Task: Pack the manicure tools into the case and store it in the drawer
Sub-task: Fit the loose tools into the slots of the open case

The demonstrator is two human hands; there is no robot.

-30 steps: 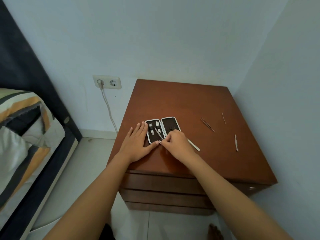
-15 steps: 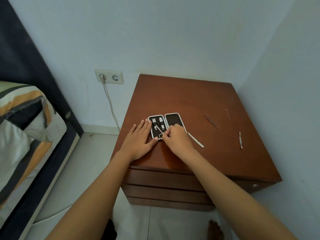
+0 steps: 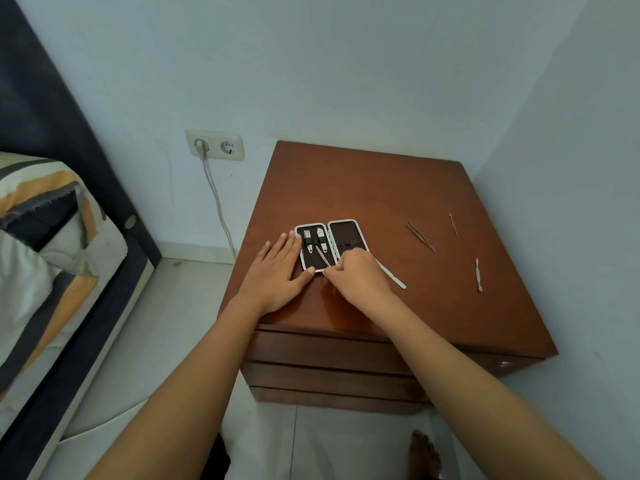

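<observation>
Scissors-type slim metal tool [image 3: 322, 257] going into the left half of the small white-rimmed, dark-lined clamshell case [image 3: 330, 244] is the fiddly bit right now, I'd say: keep the tip lined up with its elastic loop and slide it along the slot rather than pushing down, or the case will skate on the brown wooden counter [image 3: 363, 188]. Left hand [image 3: 277, 275] is flat and fully spread, palm down, fingertips resting on the case's left edge and thumb at its near corner, pinning it. Right hand [image 3: 356, 275] is curled nearly closed, fingertips pinching the tool's near end just at the case's front edge. Flat silver nail file [image 3: 393, 276] pokes out from under that hand; thin tweezers [image 3: 420, 236], a fine metal pick [image 3: 453, 224] and a small double-ended pusher [image 3: 478, 274] lie well off to its right, unpacked.
</observation>
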